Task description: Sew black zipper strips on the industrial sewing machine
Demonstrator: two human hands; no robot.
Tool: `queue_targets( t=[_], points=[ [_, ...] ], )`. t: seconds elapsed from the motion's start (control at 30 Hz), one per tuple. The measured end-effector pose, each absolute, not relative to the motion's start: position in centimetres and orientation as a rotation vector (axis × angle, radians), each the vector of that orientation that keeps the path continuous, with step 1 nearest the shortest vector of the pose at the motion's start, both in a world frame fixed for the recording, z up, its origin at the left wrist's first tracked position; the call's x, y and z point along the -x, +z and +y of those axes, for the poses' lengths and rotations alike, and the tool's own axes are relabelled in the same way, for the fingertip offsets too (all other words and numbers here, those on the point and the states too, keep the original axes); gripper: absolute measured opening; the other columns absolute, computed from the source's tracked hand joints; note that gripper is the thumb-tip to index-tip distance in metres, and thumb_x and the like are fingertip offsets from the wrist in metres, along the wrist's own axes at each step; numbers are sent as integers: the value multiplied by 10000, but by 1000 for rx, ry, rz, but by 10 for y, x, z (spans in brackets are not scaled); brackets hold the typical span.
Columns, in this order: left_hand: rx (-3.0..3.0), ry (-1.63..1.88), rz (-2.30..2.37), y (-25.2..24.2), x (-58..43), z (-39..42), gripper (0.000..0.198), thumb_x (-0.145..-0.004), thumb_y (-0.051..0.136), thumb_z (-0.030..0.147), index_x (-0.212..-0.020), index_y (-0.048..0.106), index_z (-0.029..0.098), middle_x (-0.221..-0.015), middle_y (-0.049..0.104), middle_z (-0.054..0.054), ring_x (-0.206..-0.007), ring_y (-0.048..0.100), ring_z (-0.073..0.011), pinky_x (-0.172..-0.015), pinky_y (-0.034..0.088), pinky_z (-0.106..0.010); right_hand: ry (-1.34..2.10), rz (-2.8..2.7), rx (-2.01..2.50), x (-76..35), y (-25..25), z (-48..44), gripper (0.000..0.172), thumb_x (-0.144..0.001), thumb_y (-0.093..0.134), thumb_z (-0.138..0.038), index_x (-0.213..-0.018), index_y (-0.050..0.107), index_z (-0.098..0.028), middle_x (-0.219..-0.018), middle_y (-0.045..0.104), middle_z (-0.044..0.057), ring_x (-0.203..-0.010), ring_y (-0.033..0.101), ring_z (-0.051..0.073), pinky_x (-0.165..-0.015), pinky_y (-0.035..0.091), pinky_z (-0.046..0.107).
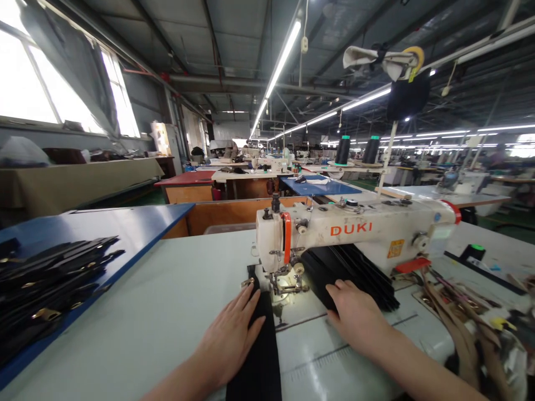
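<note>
My left hand (232, 328) lies flat with fingers stretched over a long black fabric strip (264, 356) on the table, left of the needle area. A metal zipper pull (248, 282) shows by its fingertips at the strip's far end. My right hand (357, 314) is at the near-left edge of a fanned stack of black fabric pieces (351, 273) under the sewing machine's arm. Its fingers are bent around that edge, and the fingertips are partly hidden. Between the hands, the presser foot (288, 288) of the white sewing machine (317, 228) stands over the lit needle plate, with no fabric beneath it.
On the left, a blue table (146, 223) bears a pile of black zippered pieces (54, 278). Beige straps (468, 323) and scraps lie at right, near a small black thread spool (473, 253). Two thread cones (343, 151) stand behind the machine.
</note>
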State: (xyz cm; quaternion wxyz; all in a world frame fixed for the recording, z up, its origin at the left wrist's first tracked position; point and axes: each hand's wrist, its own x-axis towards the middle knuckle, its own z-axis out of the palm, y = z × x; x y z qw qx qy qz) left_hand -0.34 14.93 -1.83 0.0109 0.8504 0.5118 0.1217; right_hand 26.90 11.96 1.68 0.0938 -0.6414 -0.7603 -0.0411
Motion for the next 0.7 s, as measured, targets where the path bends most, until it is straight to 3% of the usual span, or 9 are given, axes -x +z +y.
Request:
queue_targets(
  t=[0.13,0.47,0.53,0.7],
  points=[
    [-2685,450,1573,-22,4,153,580,-962,353,441,-1398,459,74,-1490,371,-172,-1362,374,-310,-1086,348,-500,-57,-2237,1979,-264,19,123,291,-773,546,-69,-1033,678,-80,-1083,647,197,-1032,594,316,-869,472,393],
    [-2740,772,1515,-27,14,156,477,-975,355,411,-1317,546,139,-1423,504,-121,-1275,511,-265,-1062,408,-445,268,-1983,1915,-286,38,128,350,-783,539,-114,-1110,662,-86,-1032,677,168,-997,622,284,-892,441,377],
    [-2753,866,1488,-26,15,155,458,-981,349,408,-1296,559,149,-1394,538,-113,-1241,548,-256,-1051,425,-427,403,-1899,1867,-297,42,122,393,-782,548,-143,-1160,647,-100,-983,697,130,-919,646,251,-851,464,353],
    [-2833,1197,1350,-21,19,147,370,-981,408,396,-1275,550,222,-1324,601,-65,-1134,633,-219,-1009,473,-355,834,-1703,1756,-325,35,80,393,-836,484,-260,-1173,629,-120,-822,713,71,-679,662,187,-576,509,274]
  ],
)
